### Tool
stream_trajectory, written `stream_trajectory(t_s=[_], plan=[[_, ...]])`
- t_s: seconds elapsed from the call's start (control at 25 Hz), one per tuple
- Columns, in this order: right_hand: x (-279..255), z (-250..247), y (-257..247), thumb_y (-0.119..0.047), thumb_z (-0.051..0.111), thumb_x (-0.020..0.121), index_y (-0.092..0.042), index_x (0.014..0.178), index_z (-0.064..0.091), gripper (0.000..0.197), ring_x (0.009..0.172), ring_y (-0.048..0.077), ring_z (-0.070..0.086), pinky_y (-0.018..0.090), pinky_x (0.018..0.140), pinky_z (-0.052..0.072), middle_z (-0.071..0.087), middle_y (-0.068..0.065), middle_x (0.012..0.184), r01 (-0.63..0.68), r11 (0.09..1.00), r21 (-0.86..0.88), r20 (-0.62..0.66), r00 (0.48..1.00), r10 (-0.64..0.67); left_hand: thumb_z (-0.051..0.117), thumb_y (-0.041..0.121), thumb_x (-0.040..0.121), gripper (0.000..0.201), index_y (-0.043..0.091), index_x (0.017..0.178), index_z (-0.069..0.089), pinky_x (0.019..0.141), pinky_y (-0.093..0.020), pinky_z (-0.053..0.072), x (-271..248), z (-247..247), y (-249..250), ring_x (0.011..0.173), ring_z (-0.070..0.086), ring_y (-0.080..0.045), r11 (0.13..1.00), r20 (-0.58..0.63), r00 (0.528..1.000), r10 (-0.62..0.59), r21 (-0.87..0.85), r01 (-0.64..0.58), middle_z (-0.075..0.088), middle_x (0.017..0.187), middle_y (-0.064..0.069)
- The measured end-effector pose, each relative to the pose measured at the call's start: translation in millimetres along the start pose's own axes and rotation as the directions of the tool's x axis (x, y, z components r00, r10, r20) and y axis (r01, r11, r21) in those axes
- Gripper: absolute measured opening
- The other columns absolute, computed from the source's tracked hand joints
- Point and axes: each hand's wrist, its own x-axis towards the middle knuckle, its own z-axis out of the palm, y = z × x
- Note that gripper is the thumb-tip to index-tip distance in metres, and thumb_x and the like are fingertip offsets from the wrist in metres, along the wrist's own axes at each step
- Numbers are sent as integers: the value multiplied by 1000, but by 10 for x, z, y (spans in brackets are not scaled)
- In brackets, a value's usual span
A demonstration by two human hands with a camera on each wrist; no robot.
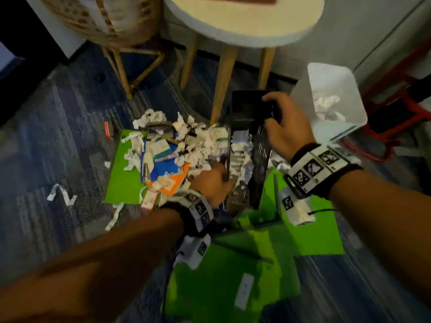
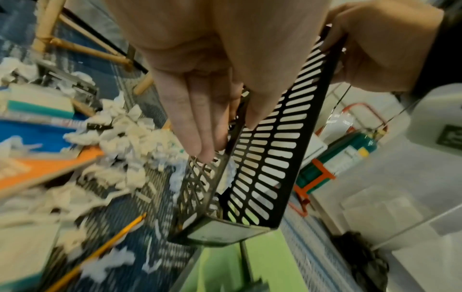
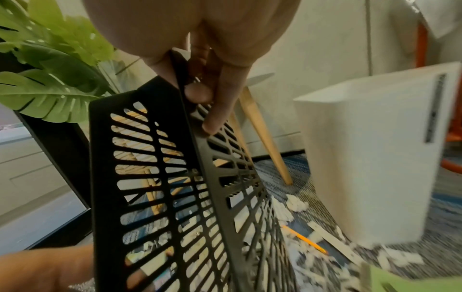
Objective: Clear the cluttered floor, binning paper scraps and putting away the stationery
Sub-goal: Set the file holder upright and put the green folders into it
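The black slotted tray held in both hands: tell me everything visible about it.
The black slotted tray looks like rigid plastic, its walls and base pierced by rows of oblong slots, with a solid end panel. It is lifted off the carpet and tipped steeply, one end high, the other low over a green folder. The right hand grips the upper rim; the left hand holds a side wall lower down. A few paper scraps lie inside it. A white bin stands just beyond.
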Motion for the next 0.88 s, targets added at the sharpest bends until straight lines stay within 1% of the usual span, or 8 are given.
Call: stream_trajectory(t_s=[0.12,0.24,0.44,0.56,0.64,0.72,0.76,0.88], plan=[[-284,39,417,-11,46,75,-22,119,54,46,88,21,57,39,86,48,64,8,104,-15,1000,-21,-18,1000,14,49,38,97,31,14,112,58,72,-40,53,-17,307,26,83,61,-31,997,35,999,-33,69,31,66,94,-13],[-568,214,802,-12,47,77,-23,118,55,43,91,27,59,38,83,47,64,8,104,-74,996,-44,10,997,74,49,36,97,32,16,121,55,75,-37,52,69,536,-47,91,62,-31,992,13,1000,-25,122,24,67,103,-11],[-735,348,994,-13,51,78,-21,112,56,35,78,21,54,37,75,47,59,3,87,-83,996,-30,-1,997,83,50,37,96,40,16,129,44,69,-35,48,80,861,-157,92,62,-34,983,-51,999,-18,179,27,66,105,-13],[-809,349,1021,-17,57,81,-21,112,57,31,96,28,55,37,85,44,59,11,105,-11,988,-152,7,1000,12,51,30,96,32,11,122,49,70,-34,45,111,846,-183,96,60,-35,974,-66,998,0,225,15,64,109,-15],[-945,366,901,-20,57,80,-21,110,57,29,107,31,49,38,91,40,51,13,115,168,939,-301,-16,983,-181,52,27,94,25,9,112,54,72,-36,46,146,815,-183,95,60,-35,972,-93,996,-3,233,25,64,106,-15],[-1068,476,736,-20,54,82,-18,103,60,22,106,33,49,43,90,39,54,13,110,393,837,-382,175,919,-352,53,25,91,21,9,105,56,71,-36,46,180,801,-174,92,60,-35,974,-123,992,-18,223,45,63,102,-14],[-1134,563,680,-17,53,85,-16,102,61,19,103,34,52,43,87,40,57,14,107,469,783,-408,337,875,-349,52,24,90,19,9,101,56,69,-36,46,199,795,-163,91,60,-35,977,-139,990,-21,209,50,63,100,-14],[-1248,827,798,-9,55,88,-6,111,59,23,96,38,59,42,78,47,59,18,106,466,715,-522,609,790,-71,53,22,92,17,8,100,56,67,-35,45,190,777,-68,87,59,-34,982,-170,985,-4,183,35,62,97,-15]])
